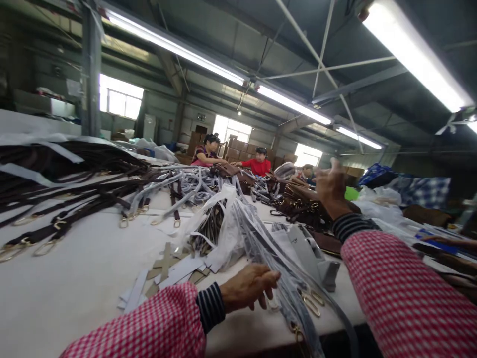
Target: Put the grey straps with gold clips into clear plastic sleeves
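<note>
My left hand (249,287) hovers over the near side of the table, its fingers stretched forward and a little apart, with nothing in them. Just to its right lies a bundle of straps in clear plastic (278,273), with gold-coloured clasps (310,302) at the near end. Raised to the right, above a heap of brown bags (303,199), is my right hand (331,186). It is slightly blurred, with fingers apart and nothing visible in it. A clear plastic bag of brown strips (212,223) stands ahead of my left hand, beside loose card strips (182,268).
Dark brown straps with metal hooks (55,184) spread across the left of the white table (74,288). Grey wrapped straps (197,181) lie farther back. Grey-white pieces (303,253) stand right of centre. Co-workers (257,164) sit at the far side; another person's hand (452,242) shows at right.
</note>
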### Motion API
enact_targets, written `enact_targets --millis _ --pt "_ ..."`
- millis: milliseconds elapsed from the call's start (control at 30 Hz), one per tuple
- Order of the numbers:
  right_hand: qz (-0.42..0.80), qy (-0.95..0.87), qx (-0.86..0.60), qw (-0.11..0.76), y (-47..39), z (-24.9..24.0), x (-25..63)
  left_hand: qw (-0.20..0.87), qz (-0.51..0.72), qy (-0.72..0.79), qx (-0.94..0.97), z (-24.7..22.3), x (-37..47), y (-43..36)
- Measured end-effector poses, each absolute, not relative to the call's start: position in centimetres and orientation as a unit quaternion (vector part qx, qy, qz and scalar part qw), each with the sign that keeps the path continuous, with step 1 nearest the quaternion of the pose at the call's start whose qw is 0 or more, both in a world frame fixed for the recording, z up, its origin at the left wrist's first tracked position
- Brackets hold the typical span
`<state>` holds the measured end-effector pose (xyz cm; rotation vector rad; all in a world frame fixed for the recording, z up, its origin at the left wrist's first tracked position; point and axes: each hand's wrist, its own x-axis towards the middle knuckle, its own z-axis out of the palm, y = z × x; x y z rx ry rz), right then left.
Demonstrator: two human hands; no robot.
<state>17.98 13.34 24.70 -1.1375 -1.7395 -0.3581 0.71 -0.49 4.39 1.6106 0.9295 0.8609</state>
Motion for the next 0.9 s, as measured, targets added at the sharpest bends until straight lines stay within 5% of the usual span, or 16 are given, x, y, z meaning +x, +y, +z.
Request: enact_targets --millis 100,267,400,667,900 --pt "-0.122 -0.759 -0.441 0.463 12.7 21.3 15.1 0.391 0.316 0.362 0.785 5.9 -0.2 -3.2" --pt "-0.069 -0.911 -0.346 0.211 6.4 10.3 12.7 0.051 0.291 0.514 0.805 8.4 -7.9 -4.5" --pt "-0.026 -0.917 -0.363 0.164 4.9 7.1 13.7 -0.055 0.259 0.607 0.75 7.8 -16.1 -1.8" --pt "-0.044 -0.811 -0.556 0.175 9.4 6.6 15.6 -0.027 0.319 0.527 0.788 5.7 -13.4 -1.8" --pt "-0.001 -0.815 -0.542 0.205 10.4 5.0 17.3 0.289 0.372 0.443 0.763 5.0 -4.5 -2.0"
